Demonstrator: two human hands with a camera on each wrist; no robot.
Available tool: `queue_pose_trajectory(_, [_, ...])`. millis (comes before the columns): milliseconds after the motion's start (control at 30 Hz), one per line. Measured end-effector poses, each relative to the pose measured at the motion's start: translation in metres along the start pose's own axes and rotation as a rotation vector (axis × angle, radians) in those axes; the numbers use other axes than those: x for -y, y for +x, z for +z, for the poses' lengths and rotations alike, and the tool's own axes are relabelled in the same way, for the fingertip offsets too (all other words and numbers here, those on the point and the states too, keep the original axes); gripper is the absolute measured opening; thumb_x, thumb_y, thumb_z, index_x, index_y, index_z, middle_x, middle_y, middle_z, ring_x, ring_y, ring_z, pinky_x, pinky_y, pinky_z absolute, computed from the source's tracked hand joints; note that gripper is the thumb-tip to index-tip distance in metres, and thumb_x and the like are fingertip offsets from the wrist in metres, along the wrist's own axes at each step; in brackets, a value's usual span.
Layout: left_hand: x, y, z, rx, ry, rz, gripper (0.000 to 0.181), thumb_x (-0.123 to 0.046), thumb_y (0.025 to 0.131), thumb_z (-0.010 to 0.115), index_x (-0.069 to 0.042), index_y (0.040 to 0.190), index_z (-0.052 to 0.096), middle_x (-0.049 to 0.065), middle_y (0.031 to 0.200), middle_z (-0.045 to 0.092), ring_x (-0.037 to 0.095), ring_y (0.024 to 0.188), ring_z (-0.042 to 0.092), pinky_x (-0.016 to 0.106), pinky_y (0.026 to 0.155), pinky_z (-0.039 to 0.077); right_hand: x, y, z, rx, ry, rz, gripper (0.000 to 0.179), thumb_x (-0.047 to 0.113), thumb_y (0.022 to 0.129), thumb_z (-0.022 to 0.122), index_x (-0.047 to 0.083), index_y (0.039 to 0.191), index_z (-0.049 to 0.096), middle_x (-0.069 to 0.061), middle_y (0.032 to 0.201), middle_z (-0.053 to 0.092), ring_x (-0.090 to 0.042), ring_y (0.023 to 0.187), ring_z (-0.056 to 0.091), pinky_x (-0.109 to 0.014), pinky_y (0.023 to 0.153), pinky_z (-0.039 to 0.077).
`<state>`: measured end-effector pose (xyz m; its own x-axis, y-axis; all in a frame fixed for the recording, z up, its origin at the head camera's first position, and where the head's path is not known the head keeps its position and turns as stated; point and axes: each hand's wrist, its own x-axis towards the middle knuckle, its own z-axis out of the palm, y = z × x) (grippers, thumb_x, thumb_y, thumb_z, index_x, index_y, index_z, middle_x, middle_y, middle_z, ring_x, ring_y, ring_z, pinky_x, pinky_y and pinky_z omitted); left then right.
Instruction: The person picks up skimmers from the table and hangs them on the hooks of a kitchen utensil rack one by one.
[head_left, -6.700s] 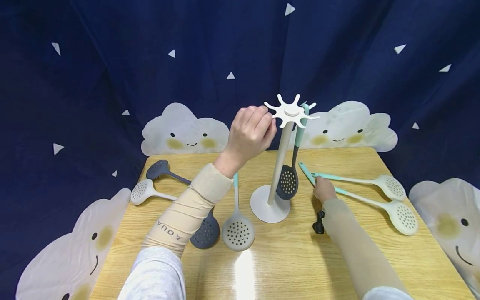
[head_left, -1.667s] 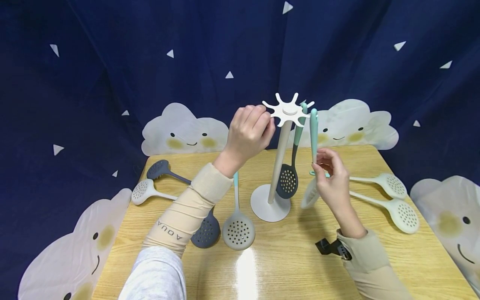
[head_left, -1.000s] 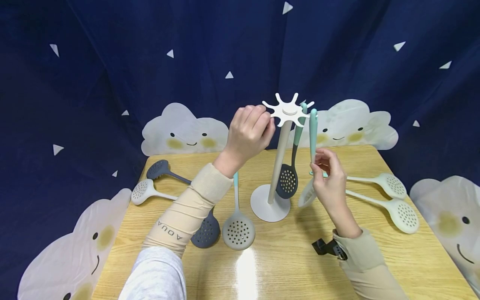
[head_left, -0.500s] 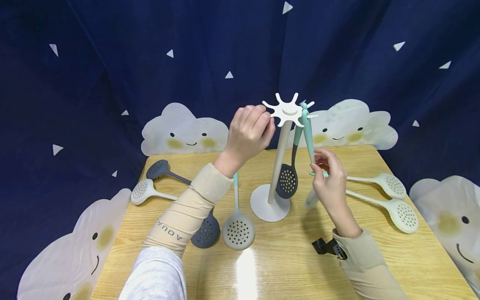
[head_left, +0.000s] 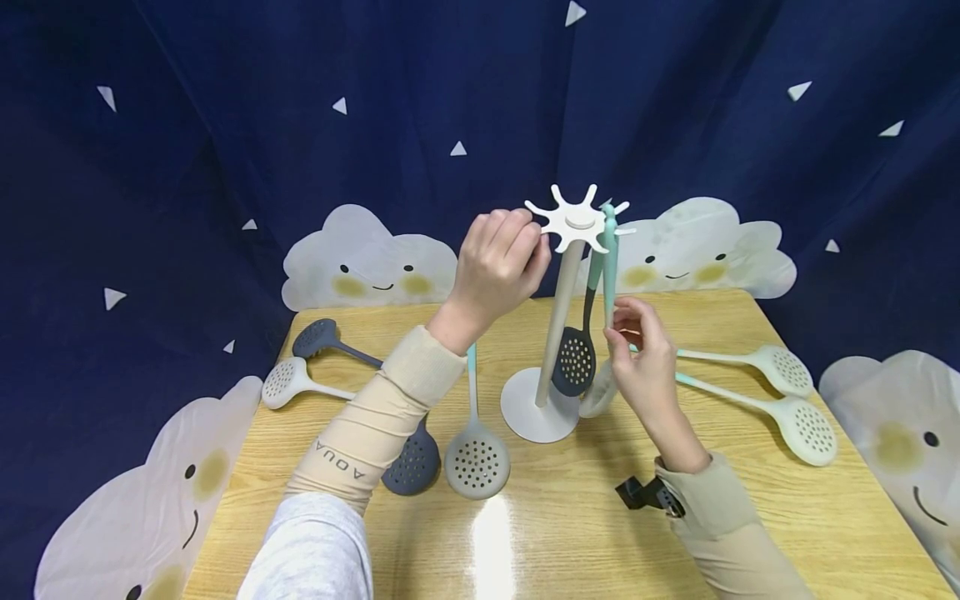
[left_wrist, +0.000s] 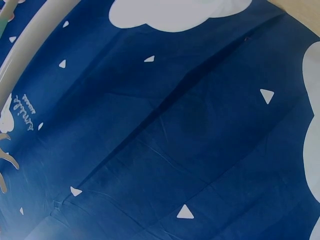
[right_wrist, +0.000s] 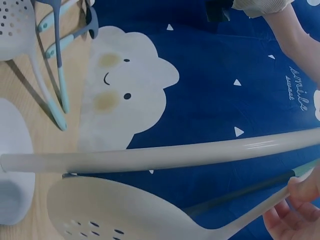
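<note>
While my left hand (head_left: 497,262) curls its fingers round an arm of the white rack (head_left: 558,325), my right hand (head_left: 647,362) pinches the pale skimmer (head_left: 610,279) between thumb and fingers, upright, just beside the hanging dark skimmer (head_left: 574,363).

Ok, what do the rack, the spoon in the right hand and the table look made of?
Rack: perhaps coated metal or plastic; smooth white, with a glossy highlight.
Spoon: probably silicone or plastic; matte, no sharp glints.
Table: wood or wood-look laminate; visible grain, shiny reflection.
</note>
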<state>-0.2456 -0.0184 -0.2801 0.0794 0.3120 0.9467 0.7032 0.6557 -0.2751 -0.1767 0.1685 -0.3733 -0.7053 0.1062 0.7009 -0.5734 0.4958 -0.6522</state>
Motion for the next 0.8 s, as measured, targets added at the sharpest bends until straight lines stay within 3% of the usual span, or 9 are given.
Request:
queue_pose_trajectory(300, [0.000,0.001,0.000,0.002,-0.001,0.000,0.005,-0.002,0.078,0.057,0.001,0.075,0.054,0.011,0.079,0.057,0.027,0.067,0.051,0.033,0.059,0.041,0.032,0.004,0.000,0.017,0.020,0.030,0.033,-0.024,0.073,0.054,-0.016,0.105,0.050,-0.028,0.086,0.057,-0.027,0.077,0.057,-0.022,0.071,0.052])
queue_pose_trajectory(433, [0.000,0.001,0.001,0.003,-0.002,0.000,0.005,-0.002,0.078,0.057,0.001,0.075,0.054,0.011,0.079,0.057,0.027,0.067,0.051,0.034,0.058,0.041,0.036,0.004,0.002,0.029,0.007,0.041,0.033,-0.023,0.073,0.054,-0.017,0.105,0.049,-0.027,0.087,0.057,-0.026,0.077,0.058,-0.028,0.069,0.053])
queue_pose_trajectory(633, [0.000,0.000,0.001,0.003,0.001,-0.005,0.005,-0.002,0.078,0.057,0.001,0.075,0.054,0.011,0.079,0.058,0.027,0.067,0.051,0.034,0.059,0.042,0.035,0.003,0.003,0.033,0.021,0.033,0.032,-0.021,0.075,0.054,-0.016,0.106,0.049,-0.028,0.087,0.057,-0.027,0.077,0.057,-0.015,0.071,0.049])
queue_pose_trajectory(800, [0.001,-0.002,0.000,0.003,0.004,-0.013,0.005,-0.003,0.078,0.057,0.001,0.075,0.054,0.011,0.079,0.058,0.027,0.068,0.051,0.034,0.060,0.042,0.033,0.002,0.005,0.033,0.038,0.041,0.032,-0.020,0.076,0.054,-0.015,0.107,0.050,-0.027,0.088,0.057,-0.030,0.077,0.057,-0.013,0.071,0.048])
